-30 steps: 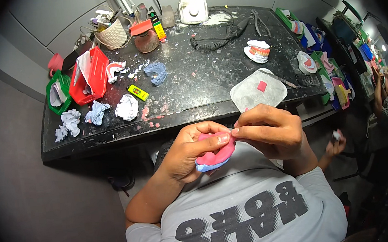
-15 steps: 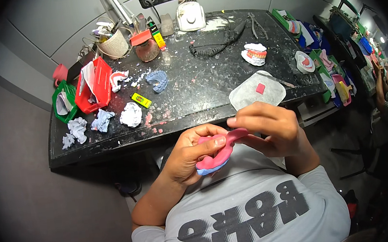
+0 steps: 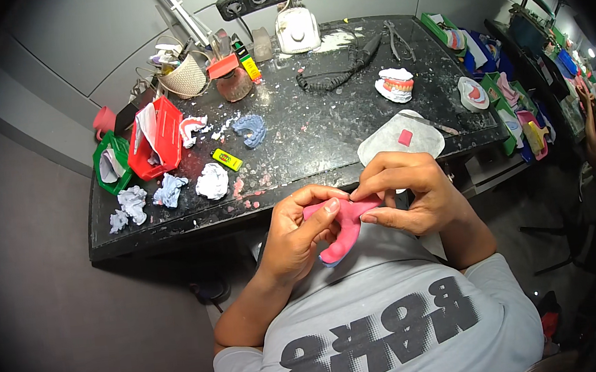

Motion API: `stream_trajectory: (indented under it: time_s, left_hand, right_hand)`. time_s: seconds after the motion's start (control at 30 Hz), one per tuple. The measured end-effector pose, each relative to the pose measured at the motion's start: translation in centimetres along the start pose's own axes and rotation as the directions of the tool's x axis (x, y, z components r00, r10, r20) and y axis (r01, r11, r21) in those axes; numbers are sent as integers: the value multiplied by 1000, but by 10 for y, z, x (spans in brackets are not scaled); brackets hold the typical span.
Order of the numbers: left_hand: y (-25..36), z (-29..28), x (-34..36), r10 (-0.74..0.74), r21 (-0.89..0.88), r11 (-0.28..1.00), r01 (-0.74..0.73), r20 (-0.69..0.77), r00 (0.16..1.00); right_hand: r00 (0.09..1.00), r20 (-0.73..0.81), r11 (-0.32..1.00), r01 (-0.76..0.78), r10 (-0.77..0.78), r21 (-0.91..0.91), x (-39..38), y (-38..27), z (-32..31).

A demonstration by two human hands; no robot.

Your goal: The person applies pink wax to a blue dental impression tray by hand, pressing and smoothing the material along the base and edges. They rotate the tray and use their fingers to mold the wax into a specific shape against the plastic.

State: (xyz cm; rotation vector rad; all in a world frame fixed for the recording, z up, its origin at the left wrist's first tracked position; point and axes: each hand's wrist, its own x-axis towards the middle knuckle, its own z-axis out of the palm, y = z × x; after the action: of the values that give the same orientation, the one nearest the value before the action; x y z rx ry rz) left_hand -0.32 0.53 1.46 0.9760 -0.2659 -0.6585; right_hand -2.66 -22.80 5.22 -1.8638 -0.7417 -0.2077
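Both hands pinch the soft pink piece (image 3: 348,233), near the middle toward 5 o'clock: left hand (image 3: 291,238) on top, right hand (image 3: 419,194) at a loose flap toward 2 o'clock. Pink already lies over the blue part (image 3: 329,262); the flap isn't pressed down yet.

Blue layer (image 3: 329,262) mostly hidden under pink piece (image 3: 348,230). Grey shirt (image 3: 386,276) cut by lower edge. Co-worker's arms (image 3: 590,125) blurred.

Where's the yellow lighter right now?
In the head view, the yellow lighter lies on the left part of the black bench, between a crumpled white lump and a blue-grey horseshoe-shaped piece.
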Motion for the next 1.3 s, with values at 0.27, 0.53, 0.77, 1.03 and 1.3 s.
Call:
stream_trajectory:
  time_s: [0.27,0.53,0.77,1.03,1.3]
  left_hand:
    - [0,0,0,24,28,999,-24,5,1000]
    - [0,1,-2,70,117,991,-65,-34,997]
    - [-4,0,0,80,182,981,-69,-55,995]
    - [-1,-2,0,6,71,997,-3,-34,999]
    - [1,-5,0,-94,-131,986,105,90,992]
  right_hand:
    - [999,38,1000,-14,15,-11,1,-3,-3]
    - [992,78,994,-104,102,25,0,0,-7]
    - [996,61,998,-60,61,-18,0,0,-6]
    - [990,57,991,-133,131,30,3,-6,-8]
    - [980,-17,980,198,-199,-30,1,1,-3]
